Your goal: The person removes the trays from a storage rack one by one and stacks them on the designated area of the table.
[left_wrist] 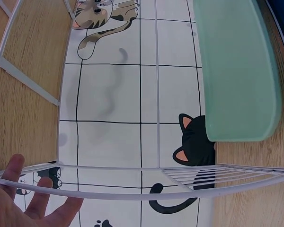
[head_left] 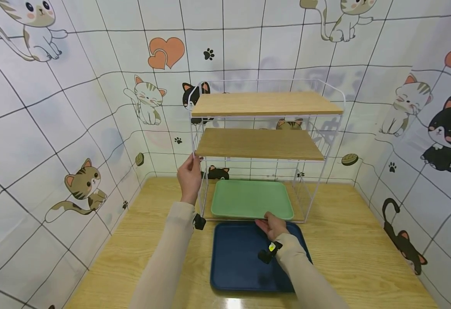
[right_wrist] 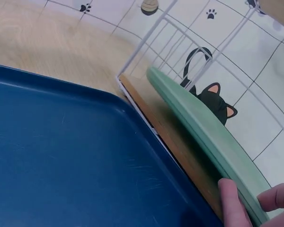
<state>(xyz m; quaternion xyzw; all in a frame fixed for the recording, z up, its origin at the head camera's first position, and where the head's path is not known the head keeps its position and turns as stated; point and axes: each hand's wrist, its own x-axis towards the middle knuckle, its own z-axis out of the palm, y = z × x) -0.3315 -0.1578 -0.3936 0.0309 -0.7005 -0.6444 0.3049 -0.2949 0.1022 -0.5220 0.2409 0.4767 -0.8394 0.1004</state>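
A three-tier shelf rack (head_left: 260, 143) with a white wire frame and wooden boards stands at the back of the table. My left hand (head_left: 189, 179) grips the frame's left front side, level with the middle board. In the left wrist view, its fingers (left_wrist: 40, 203) reach past a white wire. On the bottom board rests a green tray (head_left: 250, 197). My right hand (head_left: 273, 225) pinches its front edge to the right of centre. The right wrist view shows that front edge of the green tray (right_wrist: 203, 123) raised a little off the board, between thumb and fingers (right_wrist: 232, 203).
A dark blue tray (head_left: 241, 262) lies on the wooden table (head_left: 364, 244) directly before the rack, under my right wrist. White tiled walls (head_left: 241, 51) with cat pictures enclose the table at the back and both sides. The rack's top board (head_left: 268, 103) has wire rails.
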